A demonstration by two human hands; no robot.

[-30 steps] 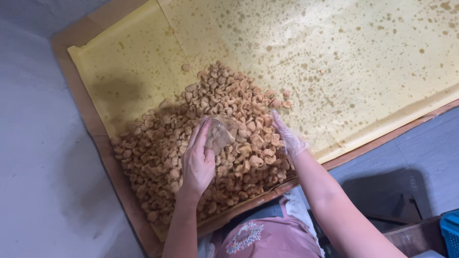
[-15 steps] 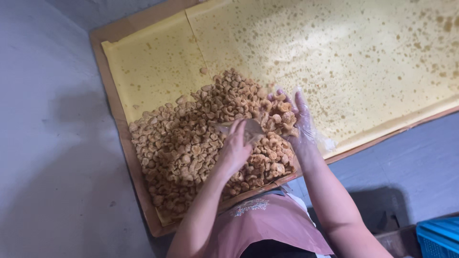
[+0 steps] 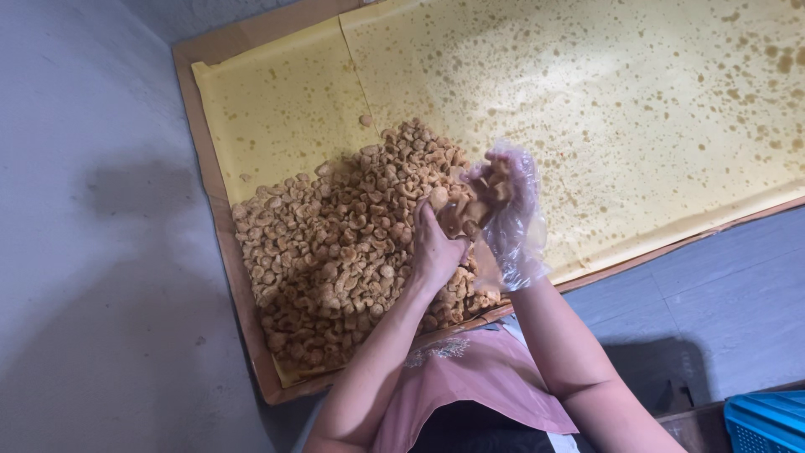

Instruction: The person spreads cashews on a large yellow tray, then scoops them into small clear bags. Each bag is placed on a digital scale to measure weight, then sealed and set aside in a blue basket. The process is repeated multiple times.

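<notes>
A heap of small golden-brown fried snack pieces [image 3: 344, 243] lies on yellow, oil-spotted paper [image 3: 620, 101] over a brown cardboard sheet [image 3: 201, 126]. My right hand [image 3: 503, 210], in a loose clear plastic glove, is lifted over the heap's right edge with a handful of the pieces in its curled fingers. My bare left hand [image 3: 436, 247] is right beside it, holding a small clear plastic bag [image 3: 459, 220] that has some pieces in it. The two hands touch at the bag's mouth.
Grey floor surrounds the cardboard on the left and lower right. A blue plastic crate [image 3: 767, 419] sits at the bottom right corner, next to a dark wooden piece [image 3: 683, 411]. My pink clothing [image 3: 478, 377] fills the bottom middle.
My right hand has scooped up pieces from the heap and risen to the bag. My left hand has lifted the bag off the heap. The view has shifted slightly.
</notes>
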